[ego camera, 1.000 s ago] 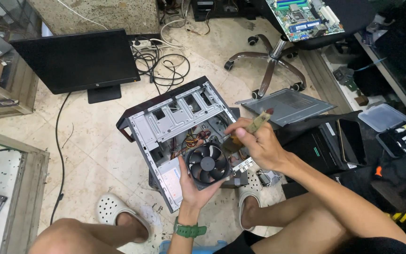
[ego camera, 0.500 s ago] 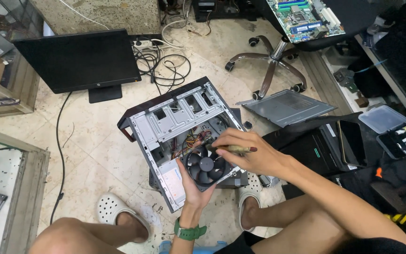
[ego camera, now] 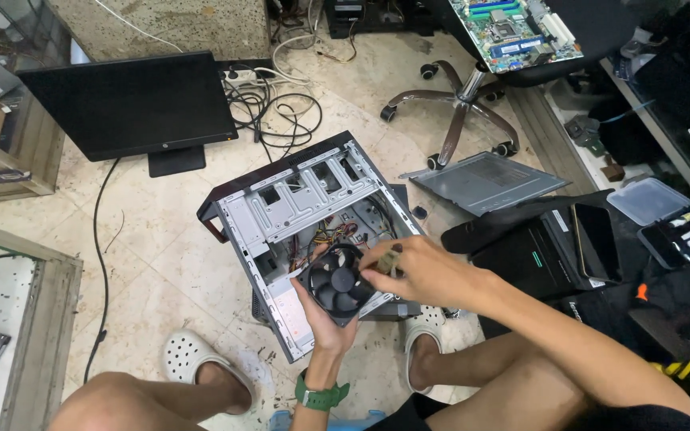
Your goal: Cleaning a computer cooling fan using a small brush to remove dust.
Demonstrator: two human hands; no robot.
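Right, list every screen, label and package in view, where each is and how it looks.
Monitor: floor, upper left; black rectangle, screen dark, on a stand.
Tablet: right, on a black bag; dark, unlit glass.
Plastic box: right of the tablet; clear, flat, rectangular.
Label: pale patch in the case, beside the left hand holding the fan.

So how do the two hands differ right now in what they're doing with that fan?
The left hand cups the black fan from underneath, palm up, and wears a green wristband. The right hand comes in from the side above the fan, fingers pinched on a small brush, wrist bare. Both are over the open computer case.
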